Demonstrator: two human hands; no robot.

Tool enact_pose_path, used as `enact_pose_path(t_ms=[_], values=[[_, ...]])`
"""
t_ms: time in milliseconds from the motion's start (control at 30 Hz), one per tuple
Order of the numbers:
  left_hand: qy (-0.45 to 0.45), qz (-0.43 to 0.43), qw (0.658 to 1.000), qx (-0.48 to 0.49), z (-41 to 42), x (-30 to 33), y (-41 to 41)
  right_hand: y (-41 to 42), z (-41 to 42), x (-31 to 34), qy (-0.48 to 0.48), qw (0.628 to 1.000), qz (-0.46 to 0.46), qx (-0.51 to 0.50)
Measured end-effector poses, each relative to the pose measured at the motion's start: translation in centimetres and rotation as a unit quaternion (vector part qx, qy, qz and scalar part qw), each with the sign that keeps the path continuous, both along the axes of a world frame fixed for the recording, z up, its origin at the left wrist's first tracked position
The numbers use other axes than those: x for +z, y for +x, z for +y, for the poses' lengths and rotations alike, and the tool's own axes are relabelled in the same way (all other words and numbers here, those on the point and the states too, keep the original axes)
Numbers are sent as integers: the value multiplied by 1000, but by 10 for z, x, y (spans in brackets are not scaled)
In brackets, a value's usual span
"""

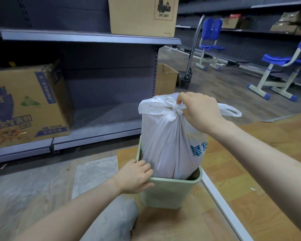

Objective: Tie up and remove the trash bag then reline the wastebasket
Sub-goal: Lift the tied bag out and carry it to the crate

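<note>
Right hand [201, 110]: fingers [181, 98] closed on the knot [176, 108] at the top of the bag [165, 145], holding it from above.

Left hand [135, 176]: fingers [144, 166] curled over the near-left rim of the bin [165, 193], gripping the wall, apparently to steady it.

Bag: white plastic, blue print on its right side, handles tied into a knot; one loose loop [230, 110] sticks out to the right. Full, contents not visible through the plastic. Its upper part stands well above the rim; its base is inside the bin.

Bin: pale green, rectangular, upright on the floor [250, 153] beside a low shelf [97, 134]. Holds only the tied bag, as far as can be seen; a dark gap shows at the near-right corner.

Progress, as judged: tying done. Removal under way, bag partly out. Left to do: lift the bag clear, set it aside, fit a new liner. No fresh liner can be picked out with certainty; a clear sheet [96, 173] lying flat on the floor to the left may be one.

Nearby: boxes [28, 105] on the shelves, blue chairs [210, 44] well apart.
</note>
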State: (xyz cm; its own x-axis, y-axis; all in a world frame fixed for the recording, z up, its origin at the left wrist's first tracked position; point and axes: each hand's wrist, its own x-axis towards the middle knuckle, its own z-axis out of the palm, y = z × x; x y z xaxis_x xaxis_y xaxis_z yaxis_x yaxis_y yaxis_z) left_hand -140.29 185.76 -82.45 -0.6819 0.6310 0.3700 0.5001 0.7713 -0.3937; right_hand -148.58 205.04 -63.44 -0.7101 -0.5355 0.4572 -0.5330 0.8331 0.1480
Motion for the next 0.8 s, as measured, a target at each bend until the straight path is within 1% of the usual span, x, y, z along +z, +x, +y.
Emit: enact_pose_path(t_ms=[100,200,333,400,533,700,800], values=[[42,45,998,24,-11,20,-15,-5,-3,10,8,1000,-21,0],[105,91,988,69,-21,47,-36,-10,-5,20,12,999,-47,5],[191,111,966,134,-28,78,-65,-18,-3,35,13,998,-54,12],[201,107,959,168,-34,88,-80,-25,0,46,-2,999,-45,12],[176,90,954,226,-46,105,-102,-37,5,69,-16,999,-42,14],[178,50,944,273,-43,140,-112,-52,2,89,-4,996,-89,1],[174,-13,944,281,-34,171,-106,-61,1,105,15,991,-130,-7]])
